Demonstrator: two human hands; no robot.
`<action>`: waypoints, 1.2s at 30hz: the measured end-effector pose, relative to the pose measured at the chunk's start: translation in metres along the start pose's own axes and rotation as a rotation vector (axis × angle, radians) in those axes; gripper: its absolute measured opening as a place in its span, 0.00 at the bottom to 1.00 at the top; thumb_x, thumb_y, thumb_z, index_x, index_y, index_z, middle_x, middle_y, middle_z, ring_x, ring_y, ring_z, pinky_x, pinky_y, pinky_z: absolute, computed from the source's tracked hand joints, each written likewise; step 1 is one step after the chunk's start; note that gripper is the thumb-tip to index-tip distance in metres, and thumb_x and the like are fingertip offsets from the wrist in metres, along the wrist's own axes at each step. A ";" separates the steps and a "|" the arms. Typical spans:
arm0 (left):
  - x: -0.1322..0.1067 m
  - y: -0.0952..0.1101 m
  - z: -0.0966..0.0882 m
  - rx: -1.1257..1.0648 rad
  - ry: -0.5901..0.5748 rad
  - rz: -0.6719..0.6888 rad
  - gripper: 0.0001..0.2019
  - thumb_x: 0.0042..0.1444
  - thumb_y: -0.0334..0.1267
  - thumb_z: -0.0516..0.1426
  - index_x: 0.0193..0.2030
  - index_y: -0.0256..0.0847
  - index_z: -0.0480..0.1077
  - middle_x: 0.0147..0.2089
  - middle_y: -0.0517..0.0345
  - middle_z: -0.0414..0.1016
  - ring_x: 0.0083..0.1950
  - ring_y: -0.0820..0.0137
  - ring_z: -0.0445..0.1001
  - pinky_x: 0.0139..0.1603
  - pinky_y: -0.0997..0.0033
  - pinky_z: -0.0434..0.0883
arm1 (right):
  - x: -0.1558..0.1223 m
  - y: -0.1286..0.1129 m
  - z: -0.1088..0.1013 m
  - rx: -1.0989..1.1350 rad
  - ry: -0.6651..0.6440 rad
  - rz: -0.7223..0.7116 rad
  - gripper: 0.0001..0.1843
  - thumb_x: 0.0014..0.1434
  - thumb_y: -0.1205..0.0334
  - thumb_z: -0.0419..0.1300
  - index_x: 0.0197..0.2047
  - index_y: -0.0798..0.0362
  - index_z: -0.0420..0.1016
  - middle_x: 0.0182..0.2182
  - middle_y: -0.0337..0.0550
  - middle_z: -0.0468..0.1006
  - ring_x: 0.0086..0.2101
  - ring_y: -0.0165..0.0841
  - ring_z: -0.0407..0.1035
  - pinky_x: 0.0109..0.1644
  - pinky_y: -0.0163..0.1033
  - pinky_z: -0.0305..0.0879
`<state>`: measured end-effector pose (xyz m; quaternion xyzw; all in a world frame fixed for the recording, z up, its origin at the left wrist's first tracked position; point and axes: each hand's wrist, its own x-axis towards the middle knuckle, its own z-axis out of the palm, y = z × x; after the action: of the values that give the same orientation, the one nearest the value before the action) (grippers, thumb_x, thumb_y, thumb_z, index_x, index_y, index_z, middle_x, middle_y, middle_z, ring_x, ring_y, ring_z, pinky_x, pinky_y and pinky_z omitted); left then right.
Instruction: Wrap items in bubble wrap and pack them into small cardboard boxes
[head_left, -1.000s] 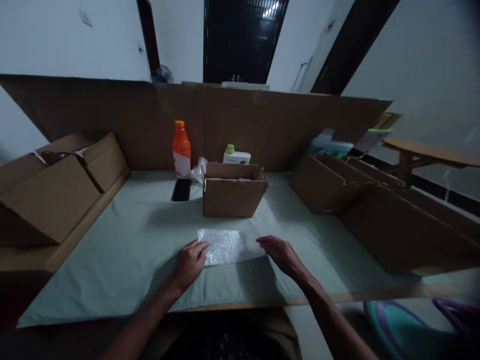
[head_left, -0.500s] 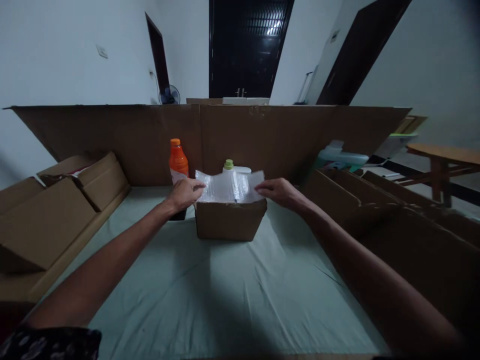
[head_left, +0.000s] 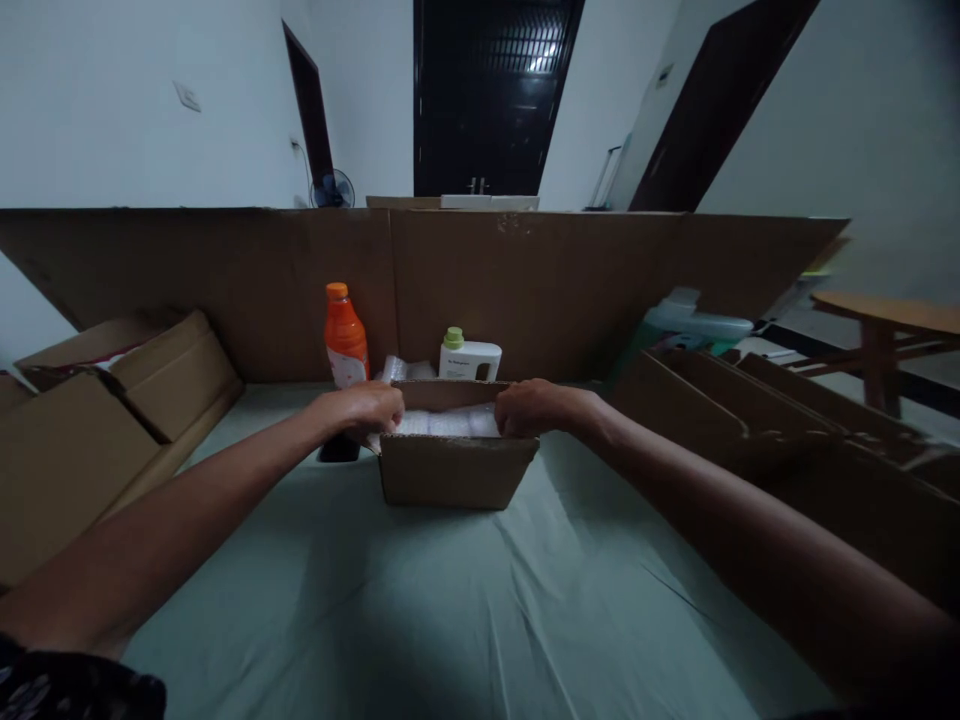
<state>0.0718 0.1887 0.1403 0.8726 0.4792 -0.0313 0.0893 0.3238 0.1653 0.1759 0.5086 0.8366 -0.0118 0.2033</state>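
Observation:
A small open cardboard box [head_left: 457, 472] stands on the green cloth in front of me. Inside it lies a sheet of bubble wrap [head_left: 448, 424], below the rim. At the box's left end, my left hand [head_left: 381, 406] is closed with its fingers at the sheet's edge. My right hand [head_left: 534, 407] is curled over the right end, also closed at the bubble wrap, its fingertips hidden inside the box. Behind the box are an orange bottle [head_left: 346, 335], a white jug with a green cap [head_left: 470, 360] and another piece of bubble wrap [head_left: 401, 370].
A dark flat object [head_left: 340, 449] lies under my left wrist. Cardboard boxes stand on the left [head_left: 82, 450] and right [head_left: 795, 470]. A teal-green jug [head_left: 694, 322] shows behind the right boxes. A tall cardboard panel [head_left: 600, 290] closes off the back.
Both hands have brought the bubble wrap down from above the rim into the box. The white jug behind is now in clearer view. My view has shifted slightly.

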 end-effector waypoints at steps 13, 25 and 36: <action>-0.016 0.013 0.007 -0.244 0.257 0.206 0.21 0.66 0.47 0.46 0.41 0.39 0.77 0.42 0.53 0.78 0.46 0.63 0.76 0.46 0.67 0.71 | 0.017 -0.005 -0.007 0.377 0.120 -0.224 0.10 0.56 0.68 0.58 0.33 0.53 0.83 0.30 0.41 0.83 0.31 0.32 0.75 0.37 0.33 0.64; -0.066 0.010 0.159 -0.930 0.769 -0.182 0.34 0.56 0.47 0.62 0.67 0.42 0.59 0.66 0.41 0.66 0.62 0.53 0.71 0.61 0.48 0.70 | -0.053 0.014 0.145 1.018 0.633 0.140 0.32 0.56 0.43 0.60 0.59 0.52 0.71 0.50 0.52 0.80 0.45 0.44 0.76 0.41 0.42 0.74; -0.070 0.070 0.175 -1.184 0.651 -0.156 0.25 0.56 0.48 0.62 0.56 0.39 0.66 0.54 0.45 0.77 0.58 0.56 0.76 0.61 0.56 0.72 | -0.069 -0.027 0.196 0.833 0.784 0.236 0.21 0.60 0.49 0.56 0.48 0.55 0.76 0.40 0.53 0.82 0.40 0.45 0.76 0.43 0.46 0.75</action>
<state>0.0987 0.0608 -0.0127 0.6044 0.4796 0.4941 0.4007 0.3932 0.0492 0.0153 0.6017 0.7120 -0.1280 -0.3385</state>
